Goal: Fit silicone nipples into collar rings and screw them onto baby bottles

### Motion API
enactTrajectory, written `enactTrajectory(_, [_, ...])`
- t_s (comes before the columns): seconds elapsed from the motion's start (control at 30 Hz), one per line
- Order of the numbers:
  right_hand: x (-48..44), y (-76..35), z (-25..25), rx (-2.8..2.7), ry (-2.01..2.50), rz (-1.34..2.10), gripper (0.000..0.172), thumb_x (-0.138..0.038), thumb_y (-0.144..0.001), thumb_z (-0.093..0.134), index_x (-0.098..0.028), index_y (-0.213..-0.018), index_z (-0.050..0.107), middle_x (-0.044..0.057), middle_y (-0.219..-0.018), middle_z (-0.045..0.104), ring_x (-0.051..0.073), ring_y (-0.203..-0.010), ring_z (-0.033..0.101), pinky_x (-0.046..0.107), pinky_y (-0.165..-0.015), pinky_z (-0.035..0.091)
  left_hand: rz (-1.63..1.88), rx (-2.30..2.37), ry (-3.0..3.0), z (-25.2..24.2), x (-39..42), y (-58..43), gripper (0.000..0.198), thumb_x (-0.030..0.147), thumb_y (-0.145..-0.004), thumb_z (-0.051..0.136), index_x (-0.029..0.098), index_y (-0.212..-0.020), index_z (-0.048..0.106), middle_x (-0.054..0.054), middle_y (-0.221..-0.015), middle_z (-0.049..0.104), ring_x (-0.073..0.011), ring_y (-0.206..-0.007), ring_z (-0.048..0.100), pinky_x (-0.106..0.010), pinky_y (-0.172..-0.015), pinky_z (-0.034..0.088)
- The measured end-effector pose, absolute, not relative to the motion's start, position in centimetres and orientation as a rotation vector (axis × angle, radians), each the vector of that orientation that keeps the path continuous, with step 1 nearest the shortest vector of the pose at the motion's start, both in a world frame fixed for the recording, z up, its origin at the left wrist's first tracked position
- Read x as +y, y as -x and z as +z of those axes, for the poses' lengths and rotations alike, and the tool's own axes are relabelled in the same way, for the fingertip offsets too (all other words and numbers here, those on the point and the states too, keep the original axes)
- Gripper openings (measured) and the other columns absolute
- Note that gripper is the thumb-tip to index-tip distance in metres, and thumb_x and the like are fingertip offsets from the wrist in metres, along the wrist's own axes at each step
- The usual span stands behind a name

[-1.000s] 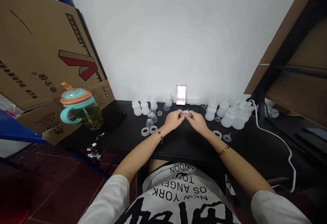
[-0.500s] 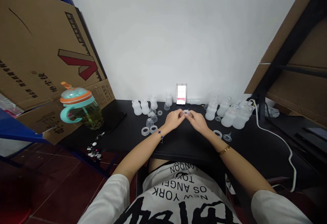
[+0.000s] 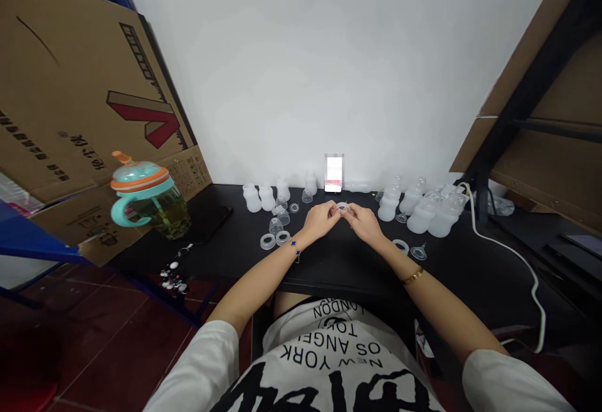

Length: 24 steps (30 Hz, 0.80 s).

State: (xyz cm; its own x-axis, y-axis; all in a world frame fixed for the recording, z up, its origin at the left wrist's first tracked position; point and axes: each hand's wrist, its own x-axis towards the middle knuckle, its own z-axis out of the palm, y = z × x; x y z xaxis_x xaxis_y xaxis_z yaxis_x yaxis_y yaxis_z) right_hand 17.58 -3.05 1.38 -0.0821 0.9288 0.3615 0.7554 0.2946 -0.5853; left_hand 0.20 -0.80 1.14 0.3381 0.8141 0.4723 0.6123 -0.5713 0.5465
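Note:
My left hand (image 3: 320, 220) and my right hand (image 3: 364, 222) meet above the black table (image 3: 357, 268). Their fingertips pinch a small clear silicone baby-bottle teat (image 3: 343, 209) between them, and the fingers hide part of it. Frosted plastic baby bottles (image 3: 426, 213) stand in a group beyond my right hand. Several more bottles (image 3: 266, 198) stand beyond my left hand. Clear bottle collars (image 3: 268, 241) lie near my left wrist. A white ring (image 3: 401, 246) and a clear teat (image 3: 418, 252) lie near my right wrist.
A smartphone (image 3: 333, 174) with a blurred screen leans at the wall. A teal and orange drinking bottle (image 3: 148, 195) stands at the table's left, before large cardboard sheets (image 3: 89, 92). A white cable (image 3: 510, 255) runs along the right side. Tiled floor shows at lower left.

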Motion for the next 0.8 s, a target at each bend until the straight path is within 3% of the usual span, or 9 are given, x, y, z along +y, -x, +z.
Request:
enactTrajectory(0.37, [-2.52, -17.65, 0.80, -1.877, 1.466, 0.288, 0.025, -0.046, -0.091, 0.054, -0.024, -0.082, 0.062, -0.001, -0.069, 0.063, 0.017, -0.063, 0.057, 0.027, -0.060, 0.035, 1.036, 1.351, -2.340, 1.22, -0.89, -0.21, 0.013, 0.030, -0.092, 0.053, 0.021, -0.083, 0.059, 0.000, -0.079, 0.067, -0.0177, -0.072, 0.060, -0.026, -0.064, 0.034])
enactTrajectory(0.8, [-2.70, -17.23, 1.04, -1.951, 1.617, 0.246, 0.026, -0.041, -0.097, 0.048, -0.024, -0.077, 0.051, 0.002, -0.073, 0.067, 0.021, -0.071, 0.063, 0.027, -0.064, 0.036, 1.019, 1.327, -2.359, 1.12, -0.72, -0.20, 0.020, 0.032, -0.096, 0.049, 0.021, -0.083, 0.058, 0.000, -0.076, 0.065, -0.0168, -0.069, 0.058, -0.026, -0.063, 0.033])
